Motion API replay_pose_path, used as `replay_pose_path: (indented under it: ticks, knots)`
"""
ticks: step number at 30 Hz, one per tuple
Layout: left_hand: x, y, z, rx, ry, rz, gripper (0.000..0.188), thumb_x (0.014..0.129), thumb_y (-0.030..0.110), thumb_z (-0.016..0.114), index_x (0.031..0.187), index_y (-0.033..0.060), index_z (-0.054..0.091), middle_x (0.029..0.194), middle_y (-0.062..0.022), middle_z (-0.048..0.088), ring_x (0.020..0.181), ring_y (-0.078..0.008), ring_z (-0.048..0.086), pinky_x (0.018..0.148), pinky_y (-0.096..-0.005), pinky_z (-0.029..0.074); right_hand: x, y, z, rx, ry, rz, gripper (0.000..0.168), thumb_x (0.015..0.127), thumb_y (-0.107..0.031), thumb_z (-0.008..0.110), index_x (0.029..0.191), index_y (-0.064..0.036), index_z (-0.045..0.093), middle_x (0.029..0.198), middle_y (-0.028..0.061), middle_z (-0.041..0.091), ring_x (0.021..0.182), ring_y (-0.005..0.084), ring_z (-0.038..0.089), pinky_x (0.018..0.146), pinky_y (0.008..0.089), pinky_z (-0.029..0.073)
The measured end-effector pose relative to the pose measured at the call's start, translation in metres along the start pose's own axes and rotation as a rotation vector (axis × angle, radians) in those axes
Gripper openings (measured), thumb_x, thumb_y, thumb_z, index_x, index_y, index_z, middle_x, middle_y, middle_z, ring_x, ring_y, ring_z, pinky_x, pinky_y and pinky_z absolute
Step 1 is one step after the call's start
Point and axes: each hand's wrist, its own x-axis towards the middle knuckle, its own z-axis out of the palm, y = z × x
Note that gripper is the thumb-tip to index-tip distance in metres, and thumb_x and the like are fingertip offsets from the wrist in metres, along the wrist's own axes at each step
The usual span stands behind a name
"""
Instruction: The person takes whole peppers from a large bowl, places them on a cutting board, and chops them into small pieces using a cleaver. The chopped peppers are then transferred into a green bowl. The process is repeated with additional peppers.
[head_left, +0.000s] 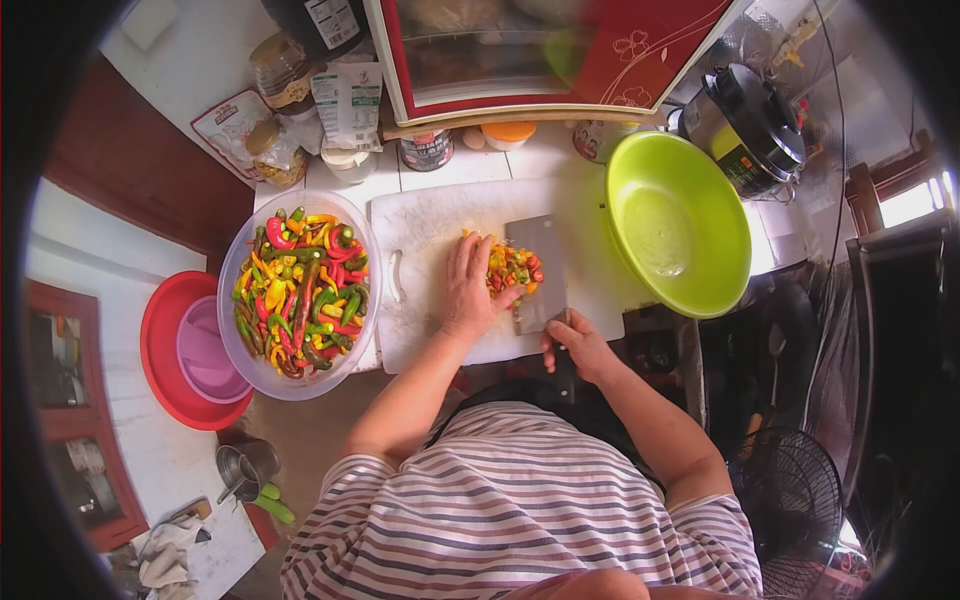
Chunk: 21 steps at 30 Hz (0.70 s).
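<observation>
A pile of chopped peppers in red, yellow and green lies on a white plastic cutting board. My left hand rests against the pile's left side, thumb spread from the other fingers. On the other side, my right hand grips the dark handle of a cleaver. Its broad blade shows its face upward, and its left edge meets the chopped pieces; whether any blade lies under them I cannot tell. Left of the board, a translucent plastic basin holds whole red, green, yellow and dark peppers.
A lime-green basin overlaps the board's right end. Behind it stands an electric pressure cooker. Jars, including an orange-lidded container, line the back beneath a red cabinet. At left are red and purple basins; a fan stands lower right.
</observation>
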Motion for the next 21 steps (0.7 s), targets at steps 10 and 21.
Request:
replay_pose_path:
  ticks: [10,21]
  knots:
    - [-0.002,0.014,0.006,0.050,0.053,0.002,0.048,0.069,0.027,0.077,0.113,0.0111,0.065,0.135,-0.0148,0.044,0.125,-0.0417,0.038,0.104,-0.0505,0.034,0.018,0.020,0.045,0.267,-0.163,0.079,0.013,0.096,-0.012,0.053,0.105,-0.006,0.046,0.083,0.0111,0.061,0.064,0.0203,0.062,0.057,0.0333,0.054]
    - [0.006,0.040,-0.016,0.108,0.060,-0.005,0.040,0.070,0.019,0.075,0.107,0.0085,0.066,0.126,-0.0128,0.053,0.122,-0.0394,0.042,0.103,-0.0465,0.038,0.001,0.009,0.053,0.433,-0.288,0.073,0.010,0.096,-0.010,0.053,0.102,-0.008,0.045,0.083,0.0106,0.063,0.063,0.0191,0.060,0.059,0.0340,0.054]
